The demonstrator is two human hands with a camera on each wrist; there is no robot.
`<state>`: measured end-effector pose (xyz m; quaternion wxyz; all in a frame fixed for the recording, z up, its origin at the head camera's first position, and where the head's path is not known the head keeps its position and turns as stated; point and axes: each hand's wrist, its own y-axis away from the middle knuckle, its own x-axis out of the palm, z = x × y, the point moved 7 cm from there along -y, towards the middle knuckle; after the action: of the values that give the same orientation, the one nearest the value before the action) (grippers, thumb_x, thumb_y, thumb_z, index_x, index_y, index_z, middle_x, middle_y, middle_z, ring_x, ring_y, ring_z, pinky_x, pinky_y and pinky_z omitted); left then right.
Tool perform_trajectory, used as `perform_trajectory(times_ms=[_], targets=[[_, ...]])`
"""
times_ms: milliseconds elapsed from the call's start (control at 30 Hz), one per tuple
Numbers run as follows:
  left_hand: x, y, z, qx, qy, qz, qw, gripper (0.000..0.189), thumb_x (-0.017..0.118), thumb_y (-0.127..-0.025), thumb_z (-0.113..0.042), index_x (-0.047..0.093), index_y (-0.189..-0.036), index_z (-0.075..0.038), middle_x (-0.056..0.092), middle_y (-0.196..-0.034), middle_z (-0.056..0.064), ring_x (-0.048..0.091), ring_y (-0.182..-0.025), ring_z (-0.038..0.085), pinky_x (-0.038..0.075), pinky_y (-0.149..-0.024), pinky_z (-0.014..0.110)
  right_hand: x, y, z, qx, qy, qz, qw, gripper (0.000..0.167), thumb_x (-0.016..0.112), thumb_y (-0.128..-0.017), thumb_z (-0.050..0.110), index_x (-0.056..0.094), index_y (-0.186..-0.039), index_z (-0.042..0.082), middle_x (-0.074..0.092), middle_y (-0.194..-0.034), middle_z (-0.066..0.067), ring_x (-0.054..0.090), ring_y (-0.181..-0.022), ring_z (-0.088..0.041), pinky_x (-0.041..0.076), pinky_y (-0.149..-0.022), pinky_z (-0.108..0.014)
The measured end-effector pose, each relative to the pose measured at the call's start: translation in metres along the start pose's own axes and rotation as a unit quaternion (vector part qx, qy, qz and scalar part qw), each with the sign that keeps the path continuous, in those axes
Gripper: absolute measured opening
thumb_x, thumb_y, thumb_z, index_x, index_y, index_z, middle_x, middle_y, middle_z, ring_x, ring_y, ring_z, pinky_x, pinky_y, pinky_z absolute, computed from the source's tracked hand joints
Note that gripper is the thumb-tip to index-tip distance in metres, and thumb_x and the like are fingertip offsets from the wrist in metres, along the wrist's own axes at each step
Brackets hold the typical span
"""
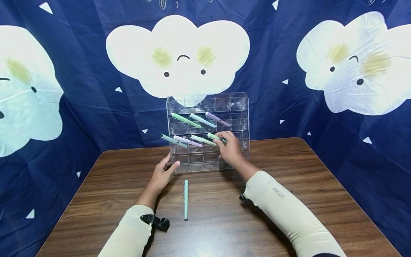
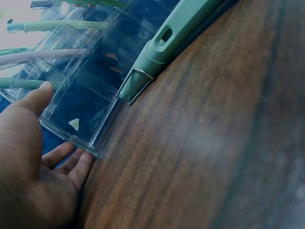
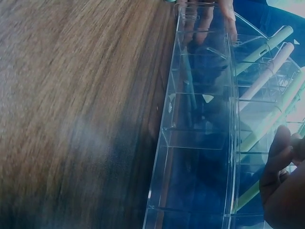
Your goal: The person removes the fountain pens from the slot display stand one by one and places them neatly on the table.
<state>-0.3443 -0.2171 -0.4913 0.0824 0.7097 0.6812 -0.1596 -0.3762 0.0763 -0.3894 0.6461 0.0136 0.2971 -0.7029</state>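
Observation:
A clear acrylic tiered rack (image 1: 210,166) stands on the table, divided into small compartments. My left hand (image 1: 163,174) holds its lower left corner, thumb at the front and fingers around the side edge. At the right end of the lower row of pens, my right hand (image 1: 229,148) pinches a light green pen (image 1: 212,136) that slants into the rack. Left of it lean a pale green pen (image 1: 203,140), a lilac pen (image 1: 187,141) and a grey-green pen (image 1: 173,140). A tier higher are a green pen (image 1: 186,120), a light blue pen (image 1: 202,120) and a purple pen (image 1: 218,119).
A mint green capped pen (image 1: 186,200) lies on the wood-grain table (image 1: 276,221) in front of the rack, between my forearms. Behind the table hangs a dark blue curtain (image 1: 273,117) with white clouds, close to the rack's back.

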Motion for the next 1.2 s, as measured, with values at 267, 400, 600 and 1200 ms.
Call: perform_trajectory(times_ms=[267, 400, 600, 1200], targets=[[0.002, -0.001, -0.002, 0.001, 0.008, 0.0, 1.0, 0.075, 0.067, -0.11, -0.041, 0.029, -0.174, -0.031, 0.039, -0.174, 0.021, 0.049, -0.155, 0.042, 0.046, -0.12, 0.057, -0.006, -0.002, 0.002, -0.007, -0.002, -0.007, 1.0, 0.018, 0.072, -0.104, 0.004, 0.076, -0.121, 0.002, 0.068, -0.115, -0.019, 0.054, -0.043, -0.006, 0.053, -0.042, -0.029], [0.001, 0.0, -0.002, 0.001, 0.009, 0.0, 1.0, 0.075, 0.067, -0.11, -0.041, 0.029, -0.174, -0.031, 0.038, -0.174, 0.021, 0.049, -0.155, 0.042, 0.046, -0.121, 0.058, -0.007, -0.003, 0.005, -0.012, 0.001, -0.006, 0.9999, 0.018, 0.07, -0.105, 0.004, 0.074, -0.122, 0.002, 0.068, -0.116, -0.018, 0.055, -0.042, -0.006, 0.052, -0.042, -0.029], [0.0, 0.001, 0.0, 0.001, 0.01, -0.001, 1.0, 0.075, 0.067, -0.11, -0.04, 0.029, -0.174, -0.03, 0.038, -0.174, 0.022, 0.049, -0.155, 0.042, 0.046, -0.12, 0.057, -0.008, -0.005, 0.011, -0.024, -0.004, -0.009, 0.9997, 0.016, 0.067, -0.106, 0.003, 0.073, -0.121, 0.002, 0.067, -0.115, -0.018, 0.056, -0.042, -0.006, 0.052, -0.042, -0.03], [0.0, 0.001, -0.004, 0.008, 0.007, -0.002, 0.9999, 0.075, 0.068, -0.11, -0.035, 0.029, -0.174, -0.028, 0.041, -0.172, 0.022, 0.052, -0.153, 0.042, 0.048, -0.118, 0.056, -0.034, -0.008, 0.051, -0.084, 0.028, -0.041, 0.9952, 0.012, 0.07, -0.105, 0.004, 0.071, -0.117, 0.002, 0.073, -0.119, -0.018, 0.056, -0.042, -0.006, 0.053, -0.043, -0.029]])
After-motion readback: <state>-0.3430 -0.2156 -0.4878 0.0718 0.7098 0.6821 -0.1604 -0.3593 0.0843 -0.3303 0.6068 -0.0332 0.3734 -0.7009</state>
